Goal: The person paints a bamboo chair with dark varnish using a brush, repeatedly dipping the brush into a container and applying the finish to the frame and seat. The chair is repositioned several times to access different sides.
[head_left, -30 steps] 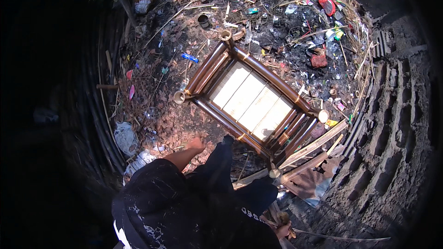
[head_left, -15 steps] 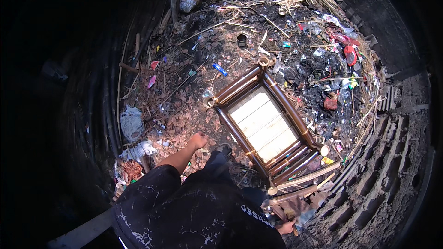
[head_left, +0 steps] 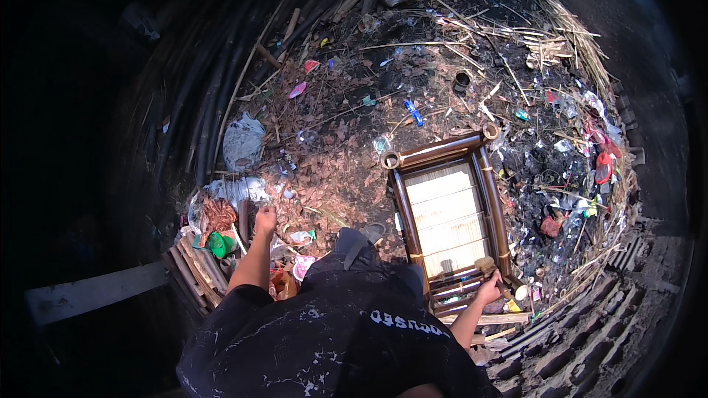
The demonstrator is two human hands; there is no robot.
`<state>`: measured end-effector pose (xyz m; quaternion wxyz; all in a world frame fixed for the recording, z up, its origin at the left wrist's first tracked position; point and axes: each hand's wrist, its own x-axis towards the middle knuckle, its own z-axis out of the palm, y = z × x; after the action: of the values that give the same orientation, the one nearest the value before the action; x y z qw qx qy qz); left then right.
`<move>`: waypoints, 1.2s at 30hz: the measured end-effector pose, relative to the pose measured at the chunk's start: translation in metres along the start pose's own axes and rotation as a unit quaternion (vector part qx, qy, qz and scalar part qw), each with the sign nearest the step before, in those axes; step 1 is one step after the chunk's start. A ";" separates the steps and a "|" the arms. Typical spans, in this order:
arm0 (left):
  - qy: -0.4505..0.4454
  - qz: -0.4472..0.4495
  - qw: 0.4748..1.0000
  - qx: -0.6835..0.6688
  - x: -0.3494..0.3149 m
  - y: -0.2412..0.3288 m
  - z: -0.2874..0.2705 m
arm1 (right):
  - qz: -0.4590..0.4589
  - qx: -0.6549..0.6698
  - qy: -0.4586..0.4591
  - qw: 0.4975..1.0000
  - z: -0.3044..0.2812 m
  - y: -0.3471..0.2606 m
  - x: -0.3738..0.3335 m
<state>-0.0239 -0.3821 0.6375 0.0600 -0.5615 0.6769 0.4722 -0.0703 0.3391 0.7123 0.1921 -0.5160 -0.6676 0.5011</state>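
Observation:
My right hand [head_left: 488, 291] grips a paintbrush [head_left: 485, 264] with a tan, bushy head, held over the near end of a bamboo chair-like frame [head_left: 417, 154]. The frame has dark, glossy poles with pale cut ends. Pale slatted panels [head_left: 442, 199] fill its middle, and the brush's shadow falls on the nearest one. Off to the left, my left hand [head_left: 266, 220] hangs with curled fingers and nothing visible in it. Below that hand is littered ground, well apart from the frame.
Leaves and litter cover the ground. A blue wrapper [head_left: 414, 113] and a dark cup [head_left: 462, 82] lie beyond the frame. Long dark poles [head_left: 214, 96] run along the left. Cut wood [head_left: 195, 273] is stacked at lower left. A rough block wall [head_left: 590, 324] borders the right.
My right hand has come up from beside my body to the near end of the frame, bringing the brush over it. My left hand has moved left. The whole view has shifted.

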 end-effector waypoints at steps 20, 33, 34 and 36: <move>0.214 -0.180 0.955 -0.099 -0.127 -0.120 -0.015 | -0.049 -0.083 -0.389 0.916 0.262 -0.056 -0.010; 0.136 -0.166 0.973 -0.088 -0.115 -0.068 -0.038 | 0.014 -0.101 -0.349 0.932 0.304 -0.066 0.038; 0.154 -0.175 0.970 -0.073 -0.104 -0.080 -0.043 | 0.019 -0.123 -0.347 0.929 0.300 -0.072 0.022; 0.170 -0.162 0.970 -0.056 -0.090 -0.095 -0.052 | 0.017 -0.129 -0.350 0.928 0.295 -0.067 0.004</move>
<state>0.1093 -0.3481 0.6662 -0.0120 -0.7384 0.5493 0.3910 -0.3337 0.2062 0.6446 -0.1305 -0.3397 -0.7425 0.5624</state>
